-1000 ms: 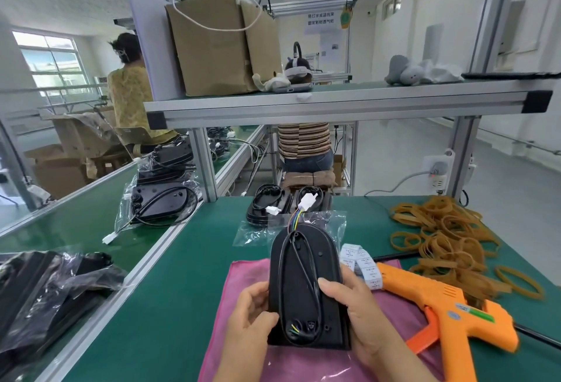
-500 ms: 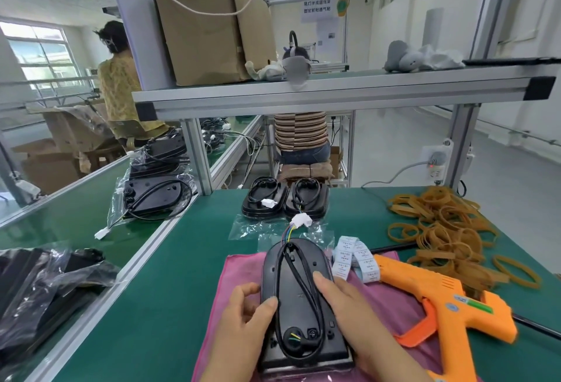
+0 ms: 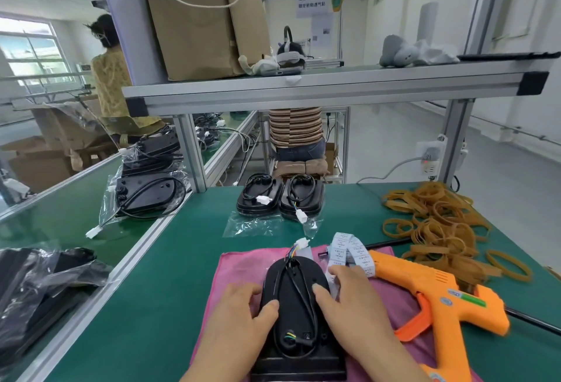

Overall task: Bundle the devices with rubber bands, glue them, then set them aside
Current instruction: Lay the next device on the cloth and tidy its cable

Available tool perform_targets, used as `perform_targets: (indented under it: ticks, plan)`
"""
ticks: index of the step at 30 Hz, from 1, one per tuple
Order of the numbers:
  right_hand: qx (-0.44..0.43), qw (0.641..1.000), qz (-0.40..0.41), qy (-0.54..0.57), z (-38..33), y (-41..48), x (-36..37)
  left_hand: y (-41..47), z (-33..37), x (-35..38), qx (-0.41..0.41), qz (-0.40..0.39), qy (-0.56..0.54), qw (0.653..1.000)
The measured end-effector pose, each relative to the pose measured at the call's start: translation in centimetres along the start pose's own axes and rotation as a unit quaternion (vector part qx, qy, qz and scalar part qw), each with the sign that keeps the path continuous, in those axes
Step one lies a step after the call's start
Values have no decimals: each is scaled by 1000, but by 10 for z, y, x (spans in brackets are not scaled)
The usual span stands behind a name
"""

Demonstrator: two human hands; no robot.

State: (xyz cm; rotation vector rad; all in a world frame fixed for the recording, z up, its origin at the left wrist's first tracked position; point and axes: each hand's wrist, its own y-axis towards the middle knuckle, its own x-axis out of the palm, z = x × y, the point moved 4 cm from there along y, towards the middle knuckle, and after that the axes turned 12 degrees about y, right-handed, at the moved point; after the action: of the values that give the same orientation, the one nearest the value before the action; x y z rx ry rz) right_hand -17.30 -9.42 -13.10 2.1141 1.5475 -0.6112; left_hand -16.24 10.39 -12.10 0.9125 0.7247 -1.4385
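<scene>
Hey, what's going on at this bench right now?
A person is working at a green bench. Their left hand and right hand hold a black device, its cable looped on top, down on a pink cloth. No band is visible round it. The orange glue gun lies untouched to the right, near a pile of rubber bands. Two more devices sit at the far edge.

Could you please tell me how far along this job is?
Two devices lie further back, perhaps finished. In hand: the left hand and right hand grip a third device on the pink cloth, no band visible on it. Left: banding from the rubber band pile, gluing with the idle glue gun, setting aside.
</scene>
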Motion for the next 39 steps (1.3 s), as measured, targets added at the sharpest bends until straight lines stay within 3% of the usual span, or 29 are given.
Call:
perform_targets:
  ticks: [4,13,16,21,23,28,34,39]
  plan:
    - [-26,1000,-3,4,-12,4,-1,14,14,-10,26,52,-15,998]
    - [-72,993,-19,-95,-35,15,8,56,35,2,21,12,15,1000]
    - [-67,995,-19,-71,-36,18,11,59,35,4,11,28,16,999]
    - [-50,999,-6,-14,-31,19,16,50,31,12,15,106,-95,990]
    - [-40,999,0,-3,-28,19,17,52,30,14,17,103,-77,992]
    - [-45,999,-5,4,-28,20,17,50,35,9,68,157,-110,979]
    - [-56,998,-11,-24,-29,23,20,49,24,12,37,160,-158,974]
    - [-54,996,51,39,-27,15,17,47,25,11,59,165,-171,970]
